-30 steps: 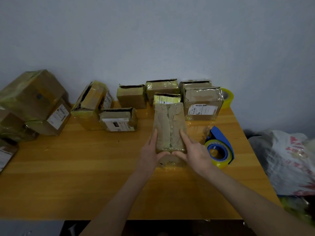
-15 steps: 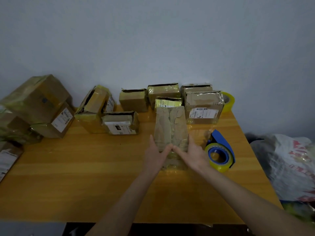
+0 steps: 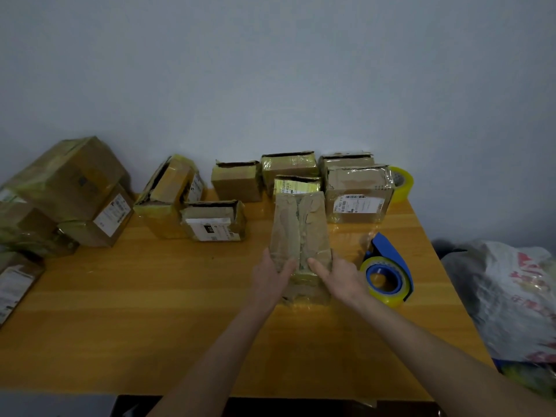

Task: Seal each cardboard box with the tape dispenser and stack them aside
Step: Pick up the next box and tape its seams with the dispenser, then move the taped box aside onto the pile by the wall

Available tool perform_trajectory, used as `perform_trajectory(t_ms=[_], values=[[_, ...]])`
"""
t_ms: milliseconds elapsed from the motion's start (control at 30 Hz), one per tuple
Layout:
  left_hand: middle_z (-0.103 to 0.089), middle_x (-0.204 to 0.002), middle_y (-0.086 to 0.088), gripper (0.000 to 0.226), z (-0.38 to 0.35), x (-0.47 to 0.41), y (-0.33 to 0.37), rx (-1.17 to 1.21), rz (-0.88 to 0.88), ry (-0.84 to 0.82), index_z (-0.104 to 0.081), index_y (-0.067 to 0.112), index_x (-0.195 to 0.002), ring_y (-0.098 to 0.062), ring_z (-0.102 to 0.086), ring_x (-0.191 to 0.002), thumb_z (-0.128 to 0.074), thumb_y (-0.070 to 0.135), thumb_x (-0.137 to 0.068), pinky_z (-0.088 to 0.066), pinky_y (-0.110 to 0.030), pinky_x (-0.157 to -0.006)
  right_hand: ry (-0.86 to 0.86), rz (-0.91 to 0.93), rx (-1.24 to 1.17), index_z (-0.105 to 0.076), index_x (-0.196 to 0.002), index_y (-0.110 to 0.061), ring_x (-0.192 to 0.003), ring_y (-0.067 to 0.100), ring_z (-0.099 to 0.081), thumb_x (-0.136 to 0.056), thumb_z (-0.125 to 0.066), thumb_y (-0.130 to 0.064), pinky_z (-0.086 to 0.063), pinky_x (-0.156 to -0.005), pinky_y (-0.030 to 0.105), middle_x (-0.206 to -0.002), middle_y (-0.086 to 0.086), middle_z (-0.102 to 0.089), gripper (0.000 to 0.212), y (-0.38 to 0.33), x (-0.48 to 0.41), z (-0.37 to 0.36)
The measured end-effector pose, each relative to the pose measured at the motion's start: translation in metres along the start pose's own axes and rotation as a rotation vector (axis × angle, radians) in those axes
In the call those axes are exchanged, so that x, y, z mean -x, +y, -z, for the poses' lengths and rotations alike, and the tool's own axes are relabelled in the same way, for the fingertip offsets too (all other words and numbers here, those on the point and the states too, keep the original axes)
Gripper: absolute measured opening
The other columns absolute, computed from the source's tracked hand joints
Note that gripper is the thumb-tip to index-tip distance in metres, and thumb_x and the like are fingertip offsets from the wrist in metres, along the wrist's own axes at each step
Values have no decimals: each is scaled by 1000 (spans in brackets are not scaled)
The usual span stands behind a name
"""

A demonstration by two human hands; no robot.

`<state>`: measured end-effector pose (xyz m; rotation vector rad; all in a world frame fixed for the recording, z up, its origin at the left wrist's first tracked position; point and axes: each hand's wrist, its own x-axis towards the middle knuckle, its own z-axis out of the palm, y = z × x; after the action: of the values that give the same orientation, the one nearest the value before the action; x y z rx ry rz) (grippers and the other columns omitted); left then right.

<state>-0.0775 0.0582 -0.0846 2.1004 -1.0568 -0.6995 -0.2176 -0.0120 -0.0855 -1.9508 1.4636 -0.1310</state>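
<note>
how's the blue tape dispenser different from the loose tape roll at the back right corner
The tape dispenser carries its roll in a blue frame; the loose tape roll has none. The tape dispenser lies in full view beside the right hand, while the loose tape roll stands on edge by the wall, partly hidden behind a labelled box. Both hold yellowish tape.

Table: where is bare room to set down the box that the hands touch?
The widest bare patch of the table lies between the pile of boxes at left, the near edge and the left hand. A narrow strip lies between the tape dispenser and the right edge. The back row of boxes is crowded.
</note>
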Motion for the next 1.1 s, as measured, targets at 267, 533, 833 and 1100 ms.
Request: perform_trajectory(t_ms=[267,533,833,1100], values=[[-63,-118,0,48,13,-10,-8,-35,-63,-18,-52,12,-134,-11,-60,-100,-31,41,-102,-44,-11,-81,-127,64,-209,-42,-141,-15,-107,22,-58,-99,-32,-53,-51,-89,35,-127,7,-60,57,11,-4,16],[-19,-158,-5,85,39,-35,4,474,254,-218,-13,23,-153,-30,-25,-142,-52,60,-88,-27,-51,-113,-21,-155,-576,-25,-151,-14,-124,29,-50,-82,-64,-56,-46,-96,40,-145,11,-44,90,-3,-10,26],[-53,-135,2,54,69,-25,34,485,-18,-124,-33,31,-146,-18,-53,-116,-53,26,-95,-48,-42,-98,282,12,-365,-54,-132,-23,-98,22,-63,-82,-69,-43,-54,-84,44,-111,1,-67,56,-67,-5,34],[-54,-135,0,46,154,-5,32,360,-168,336,-36,22,-146,-9,-51,-112,-41,24,-101,-45,-33,-99,287,330,-520,-52,-138,-25,-112,23,-59,-85,-67,-39,-50,-94,46,-125,0,-65,56,-157,5,30]])
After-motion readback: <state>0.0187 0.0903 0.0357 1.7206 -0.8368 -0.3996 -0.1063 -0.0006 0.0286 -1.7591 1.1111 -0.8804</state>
